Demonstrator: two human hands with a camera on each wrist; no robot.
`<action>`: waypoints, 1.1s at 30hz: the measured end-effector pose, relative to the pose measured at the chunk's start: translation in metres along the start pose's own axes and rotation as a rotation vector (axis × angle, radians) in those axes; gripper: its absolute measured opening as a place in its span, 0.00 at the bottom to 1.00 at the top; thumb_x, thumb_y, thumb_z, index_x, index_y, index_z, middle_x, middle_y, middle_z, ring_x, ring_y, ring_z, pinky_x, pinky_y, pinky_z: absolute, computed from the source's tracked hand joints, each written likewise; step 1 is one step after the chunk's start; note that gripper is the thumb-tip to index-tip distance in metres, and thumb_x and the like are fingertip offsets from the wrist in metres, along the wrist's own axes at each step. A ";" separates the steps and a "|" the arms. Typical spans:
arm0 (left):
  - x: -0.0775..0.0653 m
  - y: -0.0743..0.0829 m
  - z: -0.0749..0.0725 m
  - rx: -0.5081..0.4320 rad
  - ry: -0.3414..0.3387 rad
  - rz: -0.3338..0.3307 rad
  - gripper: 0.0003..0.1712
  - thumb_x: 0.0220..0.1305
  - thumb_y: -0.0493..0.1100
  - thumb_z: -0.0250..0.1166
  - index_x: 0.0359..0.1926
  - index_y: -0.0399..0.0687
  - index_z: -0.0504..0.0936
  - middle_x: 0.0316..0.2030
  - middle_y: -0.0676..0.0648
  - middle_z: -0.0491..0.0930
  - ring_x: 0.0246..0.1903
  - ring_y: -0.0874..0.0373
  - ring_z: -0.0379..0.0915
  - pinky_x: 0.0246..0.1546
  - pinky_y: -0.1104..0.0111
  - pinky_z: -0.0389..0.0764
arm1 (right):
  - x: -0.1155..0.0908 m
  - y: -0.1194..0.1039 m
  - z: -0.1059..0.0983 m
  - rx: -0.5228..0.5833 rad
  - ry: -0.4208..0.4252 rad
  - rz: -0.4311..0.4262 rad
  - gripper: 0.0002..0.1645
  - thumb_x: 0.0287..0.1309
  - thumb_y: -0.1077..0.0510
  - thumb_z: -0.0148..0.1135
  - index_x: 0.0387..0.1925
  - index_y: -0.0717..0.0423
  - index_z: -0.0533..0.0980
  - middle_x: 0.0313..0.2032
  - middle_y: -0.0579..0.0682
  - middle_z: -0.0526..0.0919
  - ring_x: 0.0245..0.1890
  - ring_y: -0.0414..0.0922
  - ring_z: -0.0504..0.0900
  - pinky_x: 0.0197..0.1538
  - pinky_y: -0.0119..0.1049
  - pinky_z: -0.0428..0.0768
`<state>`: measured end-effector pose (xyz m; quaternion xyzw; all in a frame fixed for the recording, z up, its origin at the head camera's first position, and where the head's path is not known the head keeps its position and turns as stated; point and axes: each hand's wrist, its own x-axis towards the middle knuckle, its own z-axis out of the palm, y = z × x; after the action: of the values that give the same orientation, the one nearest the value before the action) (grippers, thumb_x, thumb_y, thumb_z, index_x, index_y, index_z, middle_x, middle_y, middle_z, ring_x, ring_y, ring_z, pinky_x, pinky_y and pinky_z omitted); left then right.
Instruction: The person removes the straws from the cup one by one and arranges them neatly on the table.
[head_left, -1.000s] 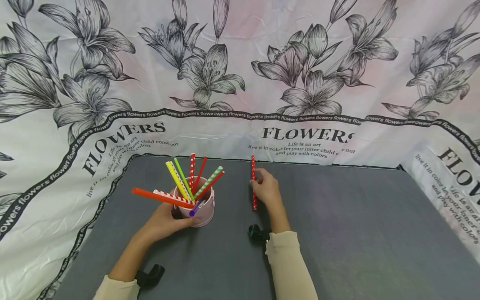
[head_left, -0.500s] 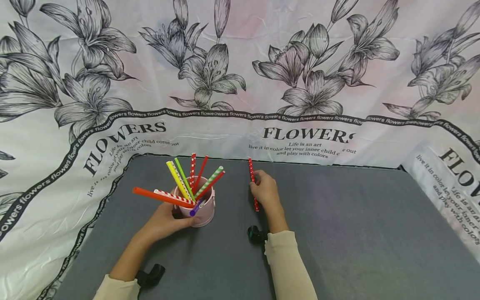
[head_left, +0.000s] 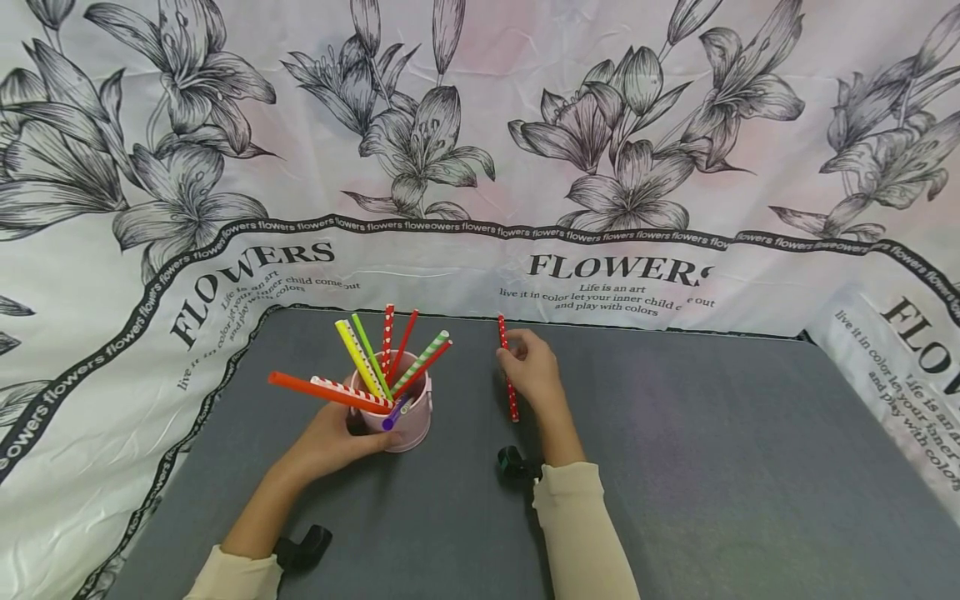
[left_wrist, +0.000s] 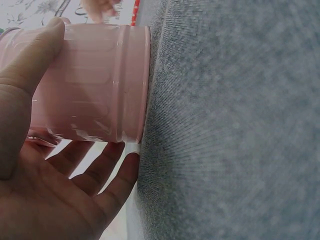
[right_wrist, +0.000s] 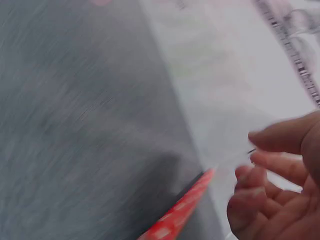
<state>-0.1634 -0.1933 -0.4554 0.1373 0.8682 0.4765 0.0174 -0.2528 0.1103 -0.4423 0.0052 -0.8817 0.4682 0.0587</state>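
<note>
My left hand [head_left: 327,443] grips a small pink bucket [head_left: 414,427] that stands on the grey table. In the left wrist view its thumb lies along the bucket's wall [left_wrist: 85,75], the fingers on the opposite side. Several straws fan out of the bucket: an orange straw [head_left: 300,383], a yellow one [head_left: 352,346], a green-striped one [head_left: 429,354] and a purple one [head_left: 390,421] among them. Farther right, a red straw with white dots [head_left: 513,402] lies on the table. Beside it is my right hand [head_left: 536,371], loosely curled; the right wrist view shows its fingers apart from the red straw [right_wrist: 175,217].
The grey table [head_left: 712,467] ends at the back against a white cloth [head_left: 450,283] with flower drawings and printed words. The cloth also runs along the left and right sides. Black wrist devices sit below each hand.
The dotted red straw has turned slightly, its far end leftward and its near end rightward. My right hand has since shifted a little up and away. My left hand keeps hold of the bucket.
</note>
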 end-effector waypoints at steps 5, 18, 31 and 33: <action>0.000 0.001 0.000 0.001 0.000 -0.003 0.54 0.52 0.53 0.79 0.74 0.49 0.59 0.62 0.43 0.73 0.58 0.44 0.71 0.57 0.40 0.72 | -0.007 -0.021 -0.010 0.226 -0.194 -0.087 0.15 0.65 0.60 0.65 0.52 0.60 0.80 0.40 0.53 0.82 0.33 0.51 0.80 0.33 0.42 0.78; 0.000 0.001 0.001 -0.005 0.009 0.010 0.52 0.52 0.53 0.79 0.73 0.51 0.61 0.60 0.45 0.75 0.54 0.47 0.74 0.56 0.43 0.73 | -0.031 -0.071 0.007 0.246 -0.418 -0.279 0.13 0.61 0.58 0.69 0.47 0.58 0.82 0.38 0.50 0.85 0.35 0.51 0.81 0.35 0.39 0.80; 0.000 0.001 0.001 0.004 0.009 0.007 0.53 0.52 0.53 0.79 0.73 0.49 0.61 0.60 0.43 0.75 0.55 0.45 0.74 0.55 0.42 0.74 | -0.036 -0.077 0.026 0.200 -0.300 -0.235 0.10 0.56 0.54 0.74 0.36 0.54 0.83 0.31 0.45 0.84 0.29 0.44 0.81 0.32 0.37 0.80; 0.000 0.001 0.001 0.007 0.010 0.003 0.53 0.52 0.53 0.79 0.73 0.49 0.61 0.60 0.43 0.75 0.54 0.45 0.74 0.55 0.42 0.74 | -0.037 -0.078 0.028 0.186 -0.293 -0.218 0.10 0.56 0.53 0.74 0.36 0.54 0.83 0.31 0.45 0.84 0.30 0.43 0.80 0.32 0.37 0.80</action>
<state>-0.1633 -0.1921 -0.4550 0.1363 0.8696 0.4744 0.0120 -0.2135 0.0418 -0.3970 0.1739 -0.8280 0.5327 -0.0207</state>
